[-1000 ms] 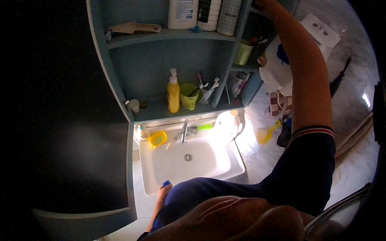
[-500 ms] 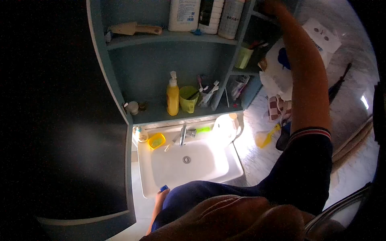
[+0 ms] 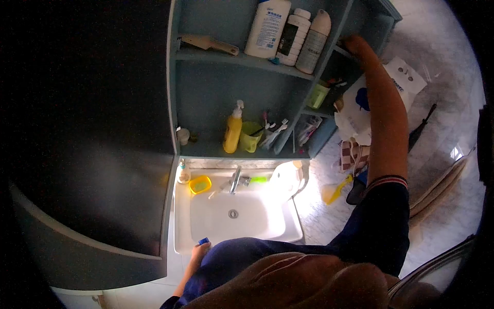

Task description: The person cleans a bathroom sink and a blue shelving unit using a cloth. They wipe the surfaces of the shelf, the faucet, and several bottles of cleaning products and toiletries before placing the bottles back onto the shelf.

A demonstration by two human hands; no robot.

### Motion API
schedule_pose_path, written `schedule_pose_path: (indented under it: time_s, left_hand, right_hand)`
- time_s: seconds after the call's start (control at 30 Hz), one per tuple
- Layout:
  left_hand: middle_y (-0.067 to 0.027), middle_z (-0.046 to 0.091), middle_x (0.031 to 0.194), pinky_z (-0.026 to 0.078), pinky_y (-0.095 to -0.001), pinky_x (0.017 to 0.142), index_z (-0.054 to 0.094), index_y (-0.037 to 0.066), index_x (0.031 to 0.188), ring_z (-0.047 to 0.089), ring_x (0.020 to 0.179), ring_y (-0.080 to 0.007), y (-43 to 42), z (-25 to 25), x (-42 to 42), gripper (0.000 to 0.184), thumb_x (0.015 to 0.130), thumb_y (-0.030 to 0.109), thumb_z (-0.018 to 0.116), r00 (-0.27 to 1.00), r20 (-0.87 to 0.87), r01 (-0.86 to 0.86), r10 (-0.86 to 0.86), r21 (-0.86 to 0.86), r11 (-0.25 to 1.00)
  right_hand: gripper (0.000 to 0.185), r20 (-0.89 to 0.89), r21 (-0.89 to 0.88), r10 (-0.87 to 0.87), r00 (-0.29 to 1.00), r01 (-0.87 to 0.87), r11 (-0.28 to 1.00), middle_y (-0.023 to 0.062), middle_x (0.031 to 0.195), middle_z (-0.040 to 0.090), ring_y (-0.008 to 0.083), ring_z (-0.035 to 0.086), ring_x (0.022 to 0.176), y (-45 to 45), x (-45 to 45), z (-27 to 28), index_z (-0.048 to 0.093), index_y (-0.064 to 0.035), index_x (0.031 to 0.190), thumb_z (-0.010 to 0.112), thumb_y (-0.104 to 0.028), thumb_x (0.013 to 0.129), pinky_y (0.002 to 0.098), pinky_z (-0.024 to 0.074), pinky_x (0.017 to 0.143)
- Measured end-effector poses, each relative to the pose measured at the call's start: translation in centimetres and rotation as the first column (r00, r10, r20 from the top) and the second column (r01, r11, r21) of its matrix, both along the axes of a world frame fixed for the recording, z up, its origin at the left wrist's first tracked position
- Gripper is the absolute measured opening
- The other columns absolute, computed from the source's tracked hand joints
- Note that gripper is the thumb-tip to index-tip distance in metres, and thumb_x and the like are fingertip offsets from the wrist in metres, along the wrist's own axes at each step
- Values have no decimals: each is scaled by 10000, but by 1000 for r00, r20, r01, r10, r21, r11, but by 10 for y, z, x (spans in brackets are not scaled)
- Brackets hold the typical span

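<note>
My left hand [image 3: 199,251] is low by the front rim of the white sink [image 3: 182,226], its fingers closed round a small blue object [image 3: 204,240] whose kind I cannot make out. Up at the right, my right arm reaches into the wall cabinet [image 3: 242,158]. My right hand [image 3: 354,45] is at a small upper compartment in the cabinet's right column. Shadow hides its fingers and anything in them. Just left of that hand, on the neighbouring shelf, stands a grey-white spray can [image 3: 313,46]. Below the hand, a green cup [image 3: 318,96] with dark-handled items sits in another compartment.
A dark cabinet door [image 3: 103,129] swings out on the left. Bottles [image 3: 267,28] and a brush [image 3: 210,44] occupy the top shelf; a yellow pump bottle [image 3: 233,129] and toothbrush cup [image 3: 250,138] stand lower. A yellow soap dish [image 3: 200,184] sits beside the faucet [image 3: 235,180].
The view has shifted, so the cabinet sits lower and farther right in the picture. More of my right hand shows at the upper compartment. My left hand still holds the blue object.
</note>
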State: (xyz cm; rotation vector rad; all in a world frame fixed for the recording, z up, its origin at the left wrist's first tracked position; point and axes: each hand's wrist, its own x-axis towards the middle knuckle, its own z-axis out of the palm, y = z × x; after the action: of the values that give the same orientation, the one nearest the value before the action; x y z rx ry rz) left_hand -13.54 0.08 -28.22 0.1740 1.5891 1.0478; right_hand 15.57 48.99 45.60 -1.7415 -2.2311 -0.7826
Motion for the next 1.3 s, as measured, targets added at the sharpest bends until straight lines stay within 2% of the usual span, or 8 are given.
schedule_pose_path:
  time_s: [0.03, 0.2, 0.4, 0.57, 0.67, 0.87, 0.9, 1.3]
  left_hand:
    - [-66, 649, 773, 488, -303, 620, 668, -26, 903, 615, 679, -163, -2, 8, 0, 358, 737, 279, 754, 1000, -13, 14, -14, 3, 1000]
    - [-70, 660, 788, 501, -311, 636, 674, -20, 888, 624, 685, -165, -6, -9, -1, 368, 732, 300, 767, 994, -48, 101, -98, 70, 992]
    - [-66, 669, 798, 504, -321, 641, 678, -18, 872, 628, 691, -161, 1, -43, -4, 371, 737, 317, 764, 992, 52, 112, -114, 44, 993]
    - [-76, 673, 797, 502, -321, 641, 679, -20, 880, 634, 704, -161, 2, -2, 0, 373, 736, 315, 760, 983, -101, 148, -155, -72, 986]
    - [-84, 676, 801, 499, -318, 643, 682, -20, 873, 635, 712, -161, -1, -3, 1, 370, 738, 316, 755, 990, -57, 123, -128, -82, 989]
    - [-88, 673, 803, 498, -326, 645, 677, -25, 856, 629, 713, -169, -12, -66, -17, 359, 757, 314, 740, 986, -131, 102, -106, -41, 994]
    - [-80, 664, 789, 493, -302, 639, 674, -21, 872, 622, 709, -153, -13, -20, -10, 357, 760, 312, 737, 997, -55, 62, -62, -12, 998]
    - [-50, 647, 766, 473, -305, 590, 651, 4, 820, 605, 660, -141, -34, -5, -17, 253, 768, 240, 727, 979, 154, -129, 133, -34, 991]
  right_hand:
    - [412, 112, -6, 44, 993, -44, 999, 198, 1160, 629, 366, 604, 1038, -12, -3, -4, 606, -74, 1229, 453, -356, 971, 445, 452, 933]
    - [407, -214, 52, 193, 957, -187, 981, 191, 1096, 648, 349, 637, 960, 18, 18, -21, 608, -88, 1220, 476, -368, 955, 437, 495, 859]
    - [307, 368, 181, 192, 910, -273, 945, 154, 1038, 675, 315, 659, 893, 33, 29, -6, 651, -72, 1133, 546, -265, 918, 440, 524, 796]
    - [265, 144, 27, 277, 950, -283, 959, 144, 1068, 662, 310, 655, 919, 77, 39, 9, 646, -52, 1129, 589, -131, 882, 428, 531, 811]
    - [274, 400, 35, 237, 885, -273, 961, 155, 1041, 658, 311, 649, 936, 159, 63, 30, 635, -60, 1128, 615, -138, 866, 418, 525, 802]
    - [255, 228, 84, 107, 968, -129, 988, 153, 1032, 651, 306, 638, 923, 116, 30, 4, 635, -56, 1111, 605, -152, 876, 417, 517, 800]
    - [253, 214, 88, 99, 972, -121, 989, 152, 1031, 649, 305, 636, 921, 117, 28, 5, 636, -55, 1108, 603, -154, 878, 417, 515, 800]
    - [228, 121, 72, 47, 992, -56, 996, 148, 1013, 635, 295, 612, 894, 104, 28, 4, 636, -48, 1073, 581, -181, 897, 416, 498, 795]
